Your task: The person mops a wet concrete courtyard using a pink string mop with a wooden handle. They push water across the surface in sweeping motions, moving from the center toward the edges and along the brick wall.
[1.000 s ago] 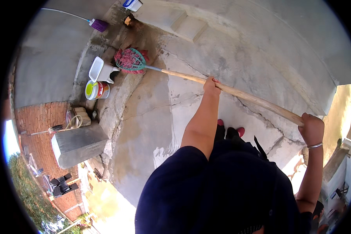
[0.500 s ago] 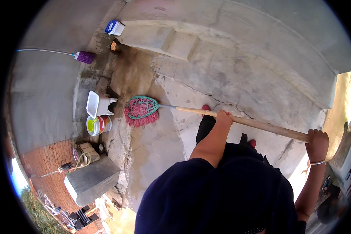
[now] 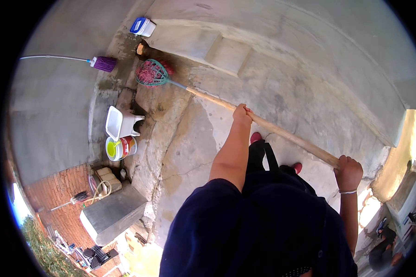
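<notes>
Slanting across the scene is a mop (image 3: 282, 132) with a long wooden handle, a green plastic basket-like head and pink-red strands. My left hand (image 3: 242, 113) is closed around the middle of its handle. Near the handle's end, my right hand (image 3: 349, 172), with a bracelet at the wrist, grips it too. The mop head (image 3: 152, 73) rests on the damp concrete floor at the far left, close to a small orange-brown block (image 3: 140, 48). Some strands blur at its right side.
A low concrete step (image 3: 227, 54) runs along the far wall. At left are a lidded white bucket (image 3: 146, 27), a purple broom (image 3: 104, 63), a white basin (image 3: 115, 123), a paint bucket (image 3: 125, 147) and a concrete block (image 3: 113, 213). Another person (image 3: 381, 251) is at lower right.
The mop head has swung away from me, toward the step and the orange-brown block. Both hands stay on the handle; the left moved farther out and left, the right shifted left.
</notes>
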Demonstrator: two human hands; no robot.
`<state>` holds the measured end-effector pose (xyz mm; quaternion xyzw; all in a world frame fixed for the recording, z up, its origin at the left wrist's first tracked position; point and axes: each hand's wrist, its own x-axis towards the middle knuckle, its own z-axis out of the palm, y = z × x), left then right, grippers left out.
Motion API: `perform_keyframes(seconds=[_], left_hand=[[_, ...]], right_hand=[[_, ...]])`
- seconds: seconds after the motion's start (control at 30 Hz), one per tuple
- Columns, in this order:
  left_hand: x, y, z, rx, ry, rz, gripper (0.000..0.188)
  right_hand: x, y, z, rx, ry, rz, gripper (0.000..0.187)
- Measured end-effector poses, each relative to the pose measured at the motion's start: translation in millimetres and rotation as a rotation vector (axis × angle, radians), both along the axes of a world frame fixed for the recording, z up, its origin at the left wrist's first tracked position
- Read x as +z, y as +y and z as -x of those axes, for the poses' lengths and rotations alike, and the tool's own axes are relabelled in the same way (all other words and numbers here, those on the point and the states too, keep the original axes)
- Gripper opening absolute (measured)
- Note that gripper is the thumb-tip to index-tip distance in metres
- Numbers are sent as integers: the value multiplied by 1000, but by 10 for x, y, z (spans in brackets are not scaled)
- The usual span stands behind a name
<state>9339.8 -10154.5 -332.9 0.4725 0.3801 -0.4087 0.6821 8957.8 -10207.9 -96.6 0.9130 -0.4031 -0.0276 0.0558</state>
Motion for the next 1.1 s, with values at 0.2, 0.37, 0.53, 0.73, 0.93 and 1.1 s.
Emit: perform_keyframes(seconds=[0.2,0.37,0.53,0.73,0.93,1.1], left_hand=[[543,-133,268,54,-77,33,15],[642,-20,993,79,-97,-64,13],[-313,367,722,-24,-54,-295,17],[-477,551,804,-71,74,-241,11],[-317,534,982,-63,34,-206,9],[289,309,1182,31,-35,-204,8]], right_hand=[[-251,-239,493,-61,-78,-108,19],[-656,-273,1147,-184,-8,-278,14],[-838,307,805,-111,201,-476,15],[-719,340,887,-104,164,-520,18],[-727,153,1182,-62,110,-500,21],[-646,-112,1333,-132,72,-484,21]])
